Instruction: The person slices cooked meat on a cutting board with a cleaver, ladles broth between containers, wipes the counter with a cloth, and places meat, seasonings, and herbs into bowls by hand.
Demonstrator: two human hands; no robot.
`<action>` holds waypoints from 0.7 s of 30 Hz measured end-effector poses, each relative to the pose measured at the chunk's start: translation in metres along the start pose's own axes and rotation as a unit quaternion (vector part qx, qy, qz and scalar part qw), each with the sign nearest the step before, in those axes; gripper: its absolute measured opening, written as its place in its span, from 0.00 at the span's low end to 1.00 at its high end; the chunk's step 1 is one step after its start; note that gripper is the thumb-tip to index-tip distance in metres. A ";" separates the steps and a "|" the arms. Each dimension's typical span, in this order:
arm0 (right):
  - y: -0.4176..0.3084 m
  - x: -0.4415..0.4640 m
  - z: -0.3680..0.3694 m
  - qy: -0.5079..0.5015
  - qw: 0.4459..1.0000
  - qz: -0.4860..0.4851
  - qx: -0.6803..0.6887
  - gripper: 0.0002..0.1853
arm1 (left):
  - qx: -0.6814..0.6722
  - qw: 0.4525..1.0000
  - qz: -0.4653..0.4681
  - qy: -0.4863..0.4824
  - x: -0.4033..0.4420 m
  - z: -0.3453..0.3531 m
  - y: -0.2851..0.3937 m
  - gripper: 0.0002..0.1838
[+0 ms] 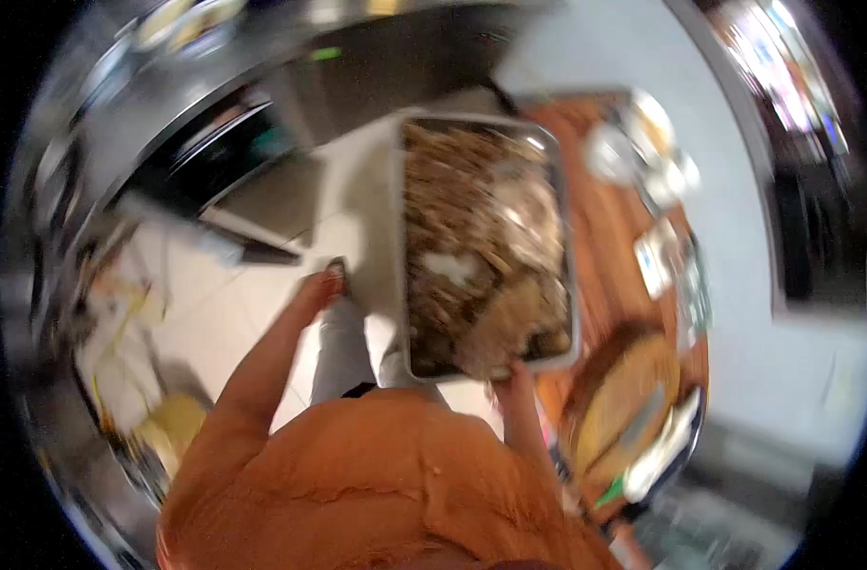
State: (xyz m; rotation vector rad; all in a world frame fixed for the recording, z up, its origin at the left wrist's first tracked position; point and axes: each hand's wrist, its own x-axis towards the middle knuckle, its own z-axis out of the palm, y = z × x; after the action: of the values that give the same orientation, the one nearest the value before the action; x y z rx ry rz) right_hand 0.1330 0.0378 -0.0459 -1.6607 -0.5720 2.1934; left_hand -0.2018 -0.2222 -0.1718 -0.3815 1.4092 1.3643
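Observation:
A large metal tray, full of brown, wet-looking pieces that resemble cooked meat, is in front of me. Its right side overlaps the wooden table and its left side is over the floor. My right hand is at the tray's near edge, towards the right corner, and grips it there; some fingers are hidden. A broad flat brown piece lies in the tray close to that hand. Away from the tray on the left, my left hand hangs low, its fingers smeared by motion.
The wooden table along the right wall bears a round cutting board with a knife on it. White bowls stand at its far end. A steel counter curves along the left. Tiled floor shows below.

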 end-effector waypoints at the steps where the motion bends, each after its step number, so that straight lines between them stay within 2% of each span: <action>1: -0.011 0.000 -0.013 -0.033 0.999 0.004 -0.019 0.25 | 0.001 0.999 0.009 -0.050 -0.003 0.046 0.007 0.30; 2: -0.026 0.007 -0.029 -0.035 0.999 0.026 0.005 0.18 | -0.001 0.994 0.040 -0.104 -0.003 0.083 0.002 0.35; 3: -0.047 -0.013 -0.025 -0.007 0.996 0.003 -0.093 0.25 | 0.020 0.982 0.044 -0.181 -0.011 0.119 0.012 0.42; 4: -0.055 0.005 -0.047 -0.099 0.991 0.010 -0.089 0.24 | 0.000 0.991 0.036 -0.130 -0.026 0.145 0.016 0.46; 5: -0.079 0.008 -0.067 -0.060 0.993 0.061 -0.081 0.22 | -0.005 0.996 0.018 -0.084 -0.074 0.186 0.040 0.50; 8: -0.117 0.017 -0.074 -0.096 0.981 0.072 -0.152 0.19 | -0.052 0.997 -0.038 -0.051 -0.091 0.202 0.037 0.53; 11: -0.142 0.036 -0.052 -0.142 0.969 0.095 -0.178 0.16 | -0.119 0.993 -0.018 0.014 -0.105 0.219 0.022 0.60; 13: -0.162 0.049 -0.028 -0.190 0.953 0.114 -0.206 0.14 | -0.130 0.984 -0.028 0.118 -0.085 0.238 0.011 0.59; 14: -0.167 0.088 -0.047 -0.133 0.948 0.150 -0.248 0.12 | -0.139 0.979 -0.028 0.149 -0.080 0.238 0.004 0.58; 16: -0.182 0.123 -0.050 -0.194 0.926 0.194 -0.258 0.12 | -0.150 0.963 -0.035 0.223 -0.105 0.268 0.029 0.54; 17: -0.191 0.137 -0.044 -0.224 0.913 0.217 -0.265 0.12 | -0.162 0.961 -0.010 0.224 -0.100 0.270 0.026 0.54; 18: -0.203 0.119 -0.019 -0.159 0.915 0.188 -0.320 0.11 | -0.158 0.959 -0.019 0.235 -0.111 0.276 0.036 0.54; 19: -0.205 0.096 -0.010 -0.174 0.923 0.196 -0.281 0.12 | -0.147 0.959 -0.036 0.241 -0.139 0.277 0.053 0.53; 21: -0.207 0.109 -0.009 -0.235 0.925 0.219 -0.205 0.12 | -0.172 0.947 0.002 0.271 -0.146 0.289 0.056 0.54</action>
State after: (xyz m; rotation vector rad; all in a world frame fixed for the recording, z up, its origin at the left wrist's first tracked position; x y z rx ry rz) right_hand 0.1171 0.2714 -0.0348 -1.5549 -0.9083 3.0104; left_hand -0.0619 -0.0225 0.0479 -1.0480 1.6006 1.5824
